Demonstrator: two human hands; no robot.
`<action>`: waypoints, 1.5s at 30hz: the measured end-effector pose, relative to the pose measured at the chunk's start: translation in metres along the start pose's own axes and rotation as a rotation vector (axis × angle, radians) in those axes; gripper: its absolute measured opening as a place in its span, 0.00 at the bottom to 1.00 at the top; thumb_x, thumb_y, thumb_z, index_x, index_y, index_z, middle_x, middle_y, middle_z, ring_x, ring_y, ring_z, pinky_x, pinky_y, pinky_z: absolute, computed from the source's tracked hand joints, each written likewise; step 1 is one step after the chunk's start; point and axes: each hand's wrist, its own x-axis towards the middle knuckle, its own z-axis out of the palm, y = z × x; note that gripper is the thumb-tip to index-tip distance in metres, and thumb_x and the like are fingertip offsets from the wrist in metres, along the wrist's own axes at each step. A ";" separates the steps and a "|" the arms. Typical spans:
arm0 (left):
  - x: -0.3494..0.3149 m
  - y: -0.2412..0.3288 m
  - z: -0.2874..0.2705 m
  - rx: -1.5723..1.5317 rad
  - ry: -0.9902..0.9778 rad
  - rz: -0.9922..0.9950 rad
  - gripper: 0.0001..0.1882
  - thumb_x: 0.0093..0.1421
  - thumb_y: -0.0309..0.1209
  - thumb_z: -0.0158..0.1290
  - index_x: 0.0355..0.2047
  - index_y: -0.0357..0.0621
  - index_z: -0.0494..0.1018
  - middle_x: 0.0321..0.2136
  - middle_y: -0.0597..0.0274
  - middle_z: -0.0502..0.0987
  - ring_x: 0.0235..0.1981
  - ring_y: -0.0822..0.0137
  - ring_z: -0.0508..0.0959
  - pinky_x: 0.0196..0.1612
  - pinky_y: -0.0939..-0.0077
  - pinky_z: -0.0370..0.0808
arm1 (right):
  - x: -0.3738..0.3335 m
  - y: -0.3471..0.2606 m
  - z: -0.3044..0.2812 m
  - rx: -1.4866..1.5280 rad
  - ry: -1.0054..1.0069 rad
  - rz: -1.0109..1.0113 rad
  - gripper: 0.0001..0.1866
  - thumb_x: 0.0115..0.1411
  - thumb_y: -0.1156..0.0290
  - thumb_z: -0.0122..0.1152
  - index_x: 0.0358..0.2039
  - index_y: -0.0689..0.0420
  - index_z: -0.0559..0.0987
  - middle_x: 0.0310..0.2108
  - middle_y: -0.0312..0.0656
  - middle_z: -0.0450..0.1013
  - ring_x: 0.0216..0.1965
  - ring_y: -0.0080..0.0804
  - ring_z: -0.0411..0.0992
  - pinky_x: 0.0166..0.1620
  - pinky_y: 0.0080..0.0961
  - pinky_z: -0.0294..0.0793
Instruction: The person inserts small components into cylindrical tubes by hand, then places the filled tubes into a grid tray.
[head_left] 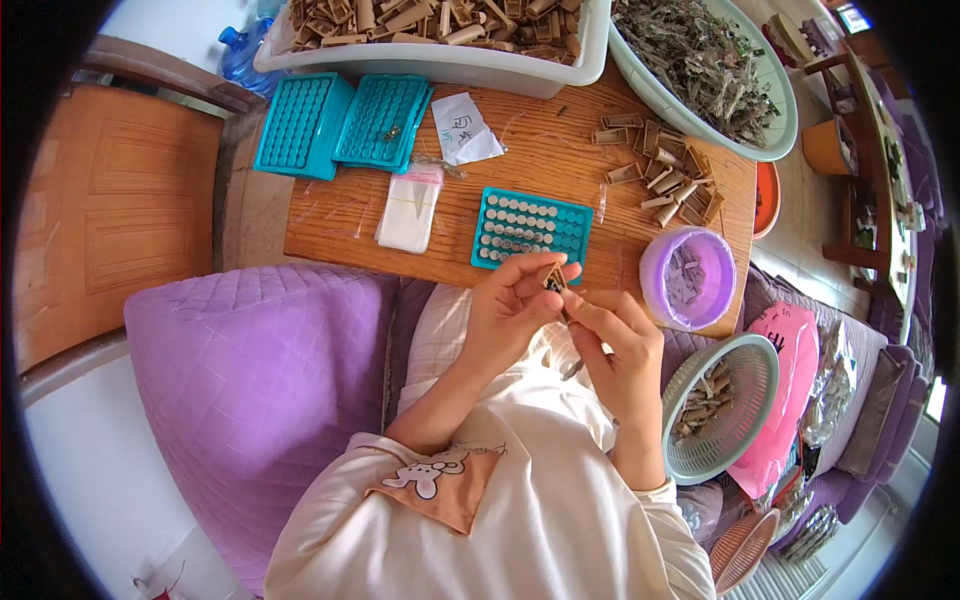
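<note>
Above my lap, close to the table's near edge, my left hand point(512, 315) grips a small tan plastic casing point(553, 277) with something dark inside it. My right hand point(618, 340) is closed at the casing's near side, around what looks like a thin dark tool point(573, 370); the fingers hide most of it. Just beyond the hands lies a teal tray point(572, 228) with rows of round silver button cells point(518, 225); its right-hand slots hold none. More tan casings point(665, 170) lie loosely piled on the table at the right.
A white tub point(430, 52) of casings stands at the back, beside a basin point(785, 130) of clear packets. Teal trays point(305, 125), plastic bags point(408, 212) and a paper note point(466, 130) lie left. A purple bowl point(735, 280) and a green basket point(765, 400) stand right.
</note>
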 end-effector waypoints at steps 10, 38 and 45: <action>0.007 0.018 0.023 0.025 0.020 -0.121 0.17 0.59 0.31 0.38 0.47 0.40 0.55 0.40 0.56 0.68 0.33 0.72 0.74 0.15 0.92 0.67 | -0.007 0.018 0.016 0.236 0.271 0.108 0.24 0.43 0.89 0.50 0.44 0.62 0.64 0.34 0.45 0.62 0.24 0.25 0.67 0.27 0.17 0.68; 0.012 0.002 0.014 -0.380 0.051 -0.204 0.16 0.58 0.30 0.40 0.46 0.43 0.55 0.41 0.55 0.66 0.38 0.64 0.72 0.33 0.77 0.77 | -0.006 0.027 0.014 0.219 0.123 0.258 0.24 0.43 0.87 0.52 0.44 0.61 0.65 0.34 0.45 0.67 0.22 0.26 0.67 0.24 0.19 0.67; 0.008 0.002 0.017 -0.325 0.028 -0.180 0.16 0.58 0.31 0.39 0.46 0.43 0.55 0.41 0.57 0.66 0.40 0.66 0.71 0.40 0.73 0.73 | 0.003 0.031 0.000 0.250 0.003 0.241 0.27 0.43 0.87 0.52 0.47 0.61 0.63 0.37 0.46 0.66 0.33 0.31 0.69 0.34 0.21 0.69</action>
